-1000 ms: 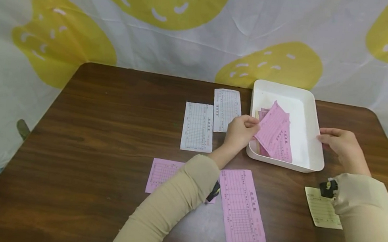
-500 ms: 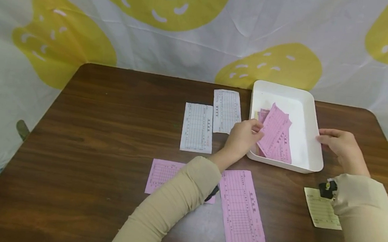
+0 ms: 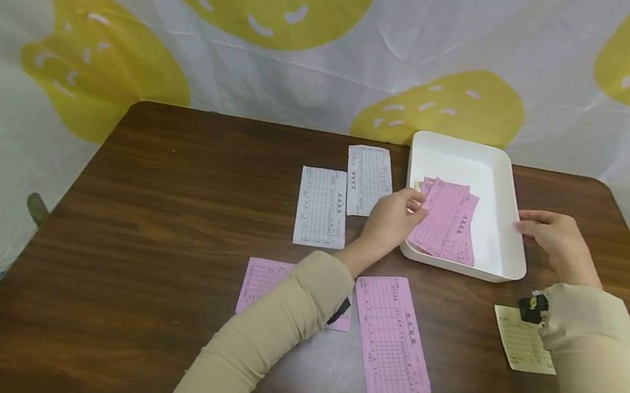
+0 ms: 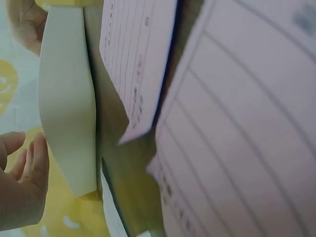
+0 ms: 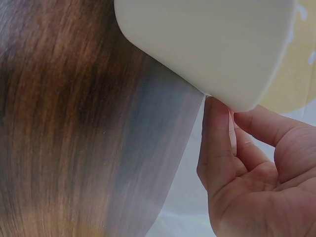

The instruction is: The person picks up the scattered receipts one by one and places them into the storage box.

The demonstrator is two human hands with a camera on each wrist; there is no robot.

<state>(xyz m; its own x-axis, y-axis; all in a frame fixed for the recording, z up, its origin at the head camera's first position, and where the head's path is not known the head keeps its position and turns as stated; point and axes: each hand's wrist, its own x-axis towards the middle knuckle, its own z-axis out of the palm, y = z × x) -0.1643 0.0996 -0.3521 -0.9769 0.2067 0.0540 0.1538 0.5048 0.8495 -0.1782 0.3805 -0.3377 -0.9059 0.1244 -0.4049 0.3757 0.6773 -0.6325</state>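
Note:
A shallow white tray [image 3: 461, 142] stands at the table's back right, holding several pink printed slips [image 3: 443, 217] and a pale yellow one partly hidden beneath. My left hand [image 3: 390, 224] is over its left wall, fingertips beside the top pink slip. In the left wrist view, thumb and fingers of the left hand [image 4: 24, 177] are apart with nothing visible between them. My right hand [image 3: 557, 240] holds the right wall of the tray. Up close in the right wrist view, the right hand [image 5: 256, 168] has its thumb and fingers against the tray's edge.
Two white slips [image 3: 322, 207] lie left of the tray. Nearer me are a pink slip [image 3: 394, 342] and another pink slip [image 3: 264, 281] partly under my left sleeve. A yellow slip [image 3: 520, 340] lies by my right cuff. A patterned curtain [image 3: 304, 85] hangs behind the table.
The top pink slip in the tray has turned and settled lower onto the others. My left fingers have let go of it. The right hand has stayed at the tray's right wall.

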